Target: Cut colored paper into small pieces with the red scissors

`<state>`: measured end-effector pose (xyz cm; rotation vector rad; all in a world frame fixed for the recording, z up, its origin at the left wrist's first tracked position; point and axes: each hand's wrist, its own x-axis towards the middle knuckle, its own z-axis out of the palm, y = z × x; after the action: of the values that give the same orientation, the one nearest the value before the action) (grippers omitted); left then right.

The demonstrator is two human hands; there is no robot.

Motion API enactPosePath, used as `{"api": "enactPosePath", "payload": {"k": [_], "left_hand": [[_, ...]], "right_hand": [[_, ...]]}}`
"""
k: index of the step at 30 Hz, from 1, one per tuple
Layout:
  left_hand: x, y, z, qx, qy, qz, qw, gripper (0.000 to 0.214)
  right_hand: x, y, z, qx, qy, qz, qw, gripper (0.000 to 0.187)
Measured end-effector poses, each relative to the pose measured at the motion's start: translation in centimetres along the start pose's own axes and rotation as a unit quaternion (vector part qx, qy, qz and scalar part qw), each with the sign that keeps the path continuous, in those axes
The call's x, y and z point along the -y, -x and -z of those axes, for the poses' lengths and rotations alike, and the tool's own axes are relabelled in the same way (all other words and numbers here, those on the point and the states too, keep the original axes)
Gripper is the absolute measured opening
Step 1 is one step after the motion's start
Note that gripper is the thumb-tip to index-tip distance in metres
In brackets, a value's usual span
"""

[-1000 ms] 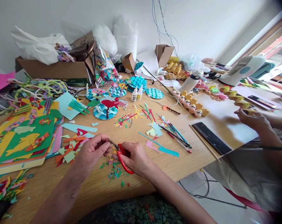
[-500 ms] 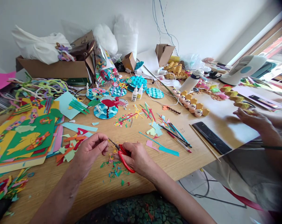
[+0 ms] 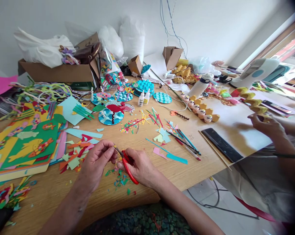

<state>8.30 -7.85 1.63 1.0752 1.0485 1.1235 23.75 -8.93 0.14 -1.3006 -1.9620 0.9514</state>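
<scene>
My right hand (image 3: 143, 167) is wrapped around the red handles of a pair of scissors (image 3: 129, 171), whose dark blades point up and left. The blade tips meet the fingertips of my left hand (image 3: 97, 161), which is closed in a pinch. A tiny bit of yellow paper (image 3: 115, 146) shows at those fingertips; my fingers hide the rest of it. Small paper clippings (image 3: 121, 180) in green, blue and yellow lie on the wooden table below both hands. Larger paper scraps (image 3: 74, 155) lie just left of my left hand.
Colored sheets with fish cutouts (image 3: 27, 143) cover the left side. Glue bottles (image 3: 141, 99) stand behind decorated blue discs (image 3: 110, 116). Pencils (image 3: 186, 142), a phone (image 3: 222, 143) and egg-carton figures (image 3: 198, 109) lie to the right. Another person's hand (image 3: 267, 125) holds an egg-carton strip (image 3: 253, 101).
The scissors have turned slightly, and a yellow bit now shows at my left fingertips. The other person's egg-carton strip has been raised and tilted.
</scene>
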Motion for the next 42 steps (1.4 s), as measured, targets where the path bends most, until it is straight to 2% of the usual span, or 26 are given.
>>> {"api": "enactPosePath", "payload": {"k": [13, 24, 33, 42], "left_hand": [[0.4, 0.1, 0.3, 0.034, -0.01, 0.025, 0.999, 0.009], [0.1, -0.1, 0.8, 0.013, -0.044, 0.017, 0.999, 0.01], [0.1, 0.1, 0.8, 0.017, -0.036, 0.011, 0.999, 0.008], [0.3, 0.1, 0.6, 0.019, -0.036, 0.016, 0.999, 0.008]], "right_hand": [[-0.3, 0.2, -0.1, -0.009, -0.024, -0.001, 1.0, 0.041], [-0.4, 0.3, 0.3, 0.007, -0.003, -0.012, 1.0, 0.041], [-0.3, 0.4, 0.3, 0.005, -0.008, 0.004, 1.0, 0.039], [-0.5, 0.4, 0.2, 0.015, -0.029, -0.015, 0.999, 0.04]]}}
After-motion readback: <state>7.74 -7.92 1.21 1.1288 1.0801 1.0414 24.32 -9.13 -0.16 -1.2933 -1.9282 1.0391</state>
